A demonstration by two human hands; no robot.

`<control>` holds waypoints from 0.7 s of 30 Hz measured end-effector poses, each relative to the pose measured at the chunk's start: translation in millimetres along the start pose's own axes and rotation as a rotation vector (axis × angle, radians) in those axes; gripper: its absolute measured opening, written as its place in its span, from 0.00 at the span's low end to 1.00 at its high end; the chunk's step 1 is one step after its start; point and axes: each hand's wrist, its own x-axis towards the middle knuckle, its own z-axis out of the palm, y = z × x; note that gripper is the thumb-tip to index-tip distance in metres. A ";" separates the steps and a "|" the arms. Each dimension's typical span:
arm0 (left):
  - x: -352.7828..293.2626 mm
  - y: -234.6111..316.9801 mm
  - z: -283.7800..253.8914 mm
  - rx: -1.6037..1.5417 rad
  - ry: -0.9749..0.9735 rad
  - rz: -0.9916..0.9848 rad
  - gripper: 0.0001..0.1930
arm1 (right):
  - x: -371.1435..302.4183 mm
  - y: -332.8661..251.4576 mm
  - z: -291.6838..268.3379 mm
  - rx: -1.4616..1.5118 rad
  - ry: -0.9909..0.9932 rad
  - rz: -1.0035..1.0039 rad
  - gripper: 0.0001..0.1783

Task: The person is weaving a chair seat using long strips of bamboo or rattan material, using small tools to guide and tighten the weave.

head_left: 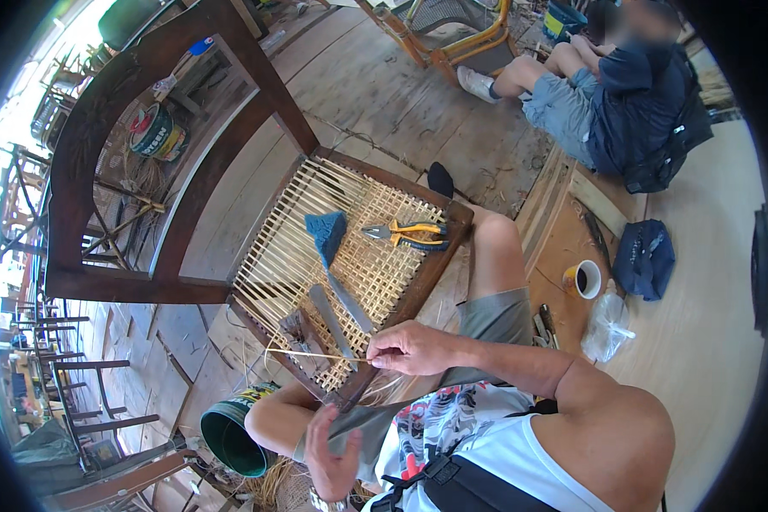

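Observation:
A dark wooden chair frame [269, 90] lies across my knees. Its cane seat [375, 198] has a finished-looking weave on the near and right parts and parallel strands at the far left. My right hand [410, 348], closed in a pinch, holds a thin cane strand [303, 352] stretched leftward over the seat's near corner. My left hand [331, 456] is raised beside that corner, fingers apart, with nothing in it. On the seat rest yellow-and-black pliers [407, 235], a flat strip with a blue wrapped end [324, 237], another flat grey strip [331, 316] and a dark wooden block [299, 337].
A green bucket [230, 437] stands by my left knee. To the right are a cup of dark liquid [582, 280], a clear plastic bag [608, 326], a dark blue bag [644, 258] and hand tools [546, 324]. Another person [610, 107] sits at the far right near a yellowish chair [452, 60].

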 end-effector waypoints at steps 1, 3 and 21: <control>-1.2 16.1 -4.2 -0.079 -0.059 -0.021 0.21 | 1.9 -0.6 0.1 0.001 0.009 -0.007 0.07; -3.6 42.9 -3.1 -0.213 -0.083 -0.009 0.22 | 6.4 -3.3 -4.6 -0.001 0.005 0.001 0.07; 101.7 -36.3 -44.0 0.263 -0.299 -0.188 0.33 | -18.0 1.0 4.7 0.055 0.212 0.242 0.03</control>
